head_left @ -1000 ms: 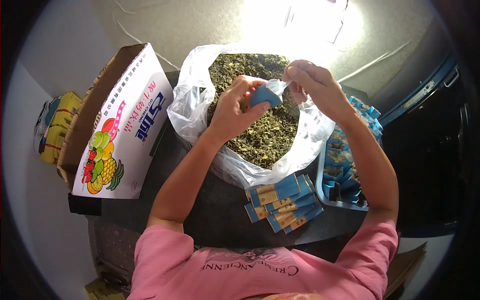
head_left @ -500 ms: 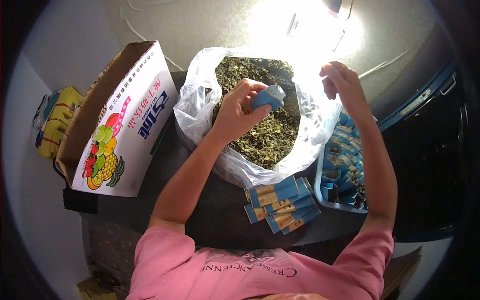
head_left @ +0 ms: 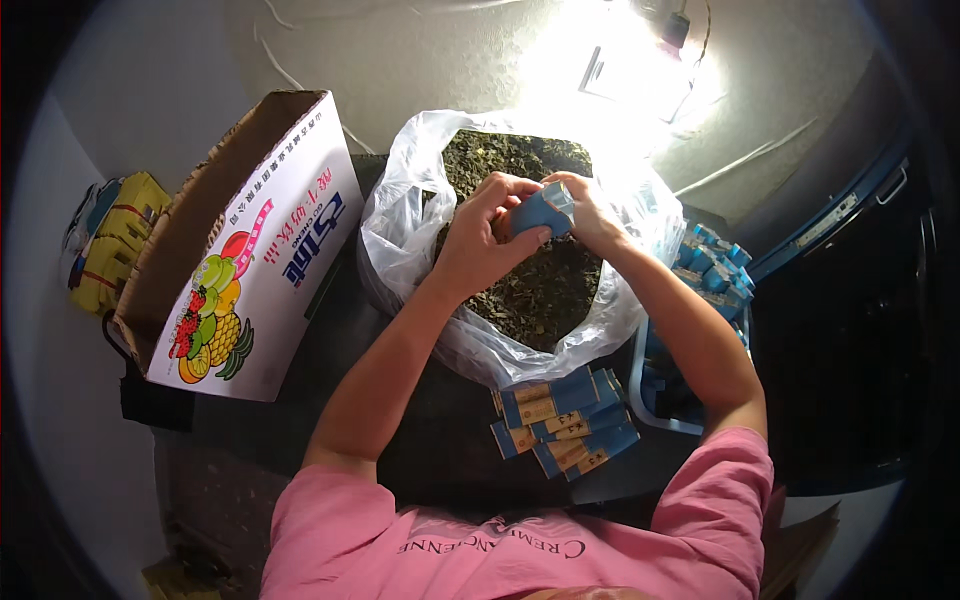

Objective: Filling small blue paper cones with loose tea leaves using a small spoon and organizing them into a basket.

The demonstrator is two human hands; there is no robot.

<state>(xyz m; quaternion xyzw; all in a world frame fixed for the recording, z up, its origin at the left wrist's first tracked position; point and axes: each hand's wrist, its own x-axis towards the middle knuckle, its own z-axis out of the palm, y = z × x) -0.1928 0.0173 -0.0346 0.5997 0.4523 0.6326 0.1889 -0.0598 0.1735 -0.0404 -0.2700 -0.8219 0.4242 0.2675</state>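
Both our hands grasp one small blue packet (head_left: 541, 211) — left hand (head_left: 480, 240) clenched around its lower end, right hand (head_left: 590, 212) pinching its top — above the clear bag of dried leaves (head_left: 530, 290). Blue packets (head_left: 565, 425) pile at the tabletop's near edge.

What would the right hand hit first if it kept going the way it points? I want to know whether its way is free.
Not free: the right hand points toward the left hand and already touches the small blue packet held between them. Past the packet it would likely meet the left hand's fingers, though depth is unclear.
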